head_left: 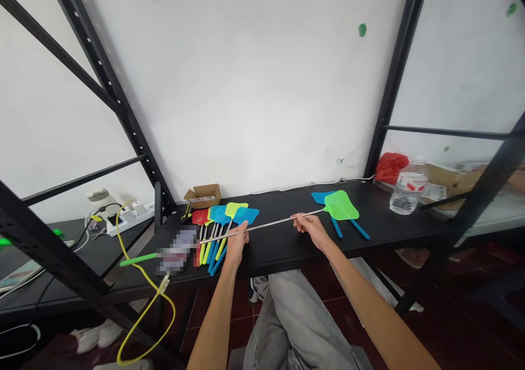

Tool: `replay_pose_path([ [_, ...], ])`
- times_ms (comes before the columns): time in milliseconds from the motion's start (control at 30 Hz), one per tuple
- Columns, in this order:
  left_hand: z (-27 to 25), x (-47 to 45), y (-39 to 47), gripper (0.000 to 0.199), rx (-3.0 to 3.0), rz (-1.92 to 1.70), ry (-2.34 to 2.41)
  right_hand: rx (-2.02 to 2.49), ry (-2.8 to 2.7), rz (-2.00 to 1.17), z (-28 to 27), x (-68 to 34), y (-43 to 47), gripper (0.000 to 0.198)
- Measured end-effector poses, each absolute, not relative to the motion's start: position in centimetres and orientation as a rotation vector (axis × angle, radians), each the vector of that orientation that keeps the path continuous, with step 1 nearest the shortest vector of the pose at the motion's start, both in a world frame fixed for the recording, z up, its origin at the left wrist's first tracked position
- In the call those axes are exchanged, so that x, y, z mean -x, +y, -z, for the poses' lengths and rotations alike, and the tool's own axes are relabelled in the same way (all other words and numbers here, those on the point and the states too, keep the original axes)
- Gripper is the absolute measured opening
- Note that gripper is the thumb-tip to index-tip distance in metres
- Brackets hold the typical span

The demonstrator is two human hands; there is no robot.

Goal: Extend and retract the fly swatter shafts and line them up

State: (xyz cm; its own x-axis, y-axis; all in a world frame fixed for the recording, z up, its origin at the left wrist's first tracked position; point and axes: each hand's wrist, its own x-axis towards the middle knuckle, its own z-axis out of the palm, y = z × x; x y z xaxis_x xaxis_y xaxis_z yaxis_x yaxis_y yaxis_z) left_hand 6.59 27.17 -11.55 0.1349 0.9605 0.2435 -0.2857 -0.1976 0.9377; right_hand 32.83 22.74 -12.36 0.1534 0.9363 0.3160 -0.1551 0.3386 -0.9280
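Observation:
A green fly swatter [342,205] with an extended thin metal rod stretches across the table in front of me. My left hand [238,240] is closed around the rod left of the middle. Closer to the mesh head, my right hand [309,228] pinches the same rod. A green handle [139,259] lies in line with the rod at far left; a blurred patch hides the stretch between them. Beside my left hand lies a row of fly swatters with a red head [200,217], blue head [222,215] and yellow head [237,209]. Blue swatter handles [360,229] show beneath the green head.
A small cardboard box [203,196] stands by the wall on the black table [283,252]. At right are a water bottle [409,188] and a red plastic bag [390,166]. A yellow cable [143,274] hangs over the left edge near a power strip [130,220]. Black shelf posts [396,80] flank the table.

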Motion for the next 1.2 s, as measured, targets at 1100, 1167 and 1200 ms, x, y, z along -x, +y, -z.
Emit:
replay_pose_path([
  [1100,11.48,-6.15,27.07,0.045,-1.328,-1.386,0.758,0.797,-0.773,-0.931,12.03,-32.91,22.87,0.038],
  [1167,11.43,-6.16,27.04,0.044,-1.351,-1.375,0.756,0.809,-0.778,-0.933,11.98,-32.88,22.87,0.039],
  [1200,11.40,-6.17,27.02,0.044,-1.354,-1.372,0.755,0.811,-0.782,-0.934,11.97,-32.88,22.86,0.039],
])
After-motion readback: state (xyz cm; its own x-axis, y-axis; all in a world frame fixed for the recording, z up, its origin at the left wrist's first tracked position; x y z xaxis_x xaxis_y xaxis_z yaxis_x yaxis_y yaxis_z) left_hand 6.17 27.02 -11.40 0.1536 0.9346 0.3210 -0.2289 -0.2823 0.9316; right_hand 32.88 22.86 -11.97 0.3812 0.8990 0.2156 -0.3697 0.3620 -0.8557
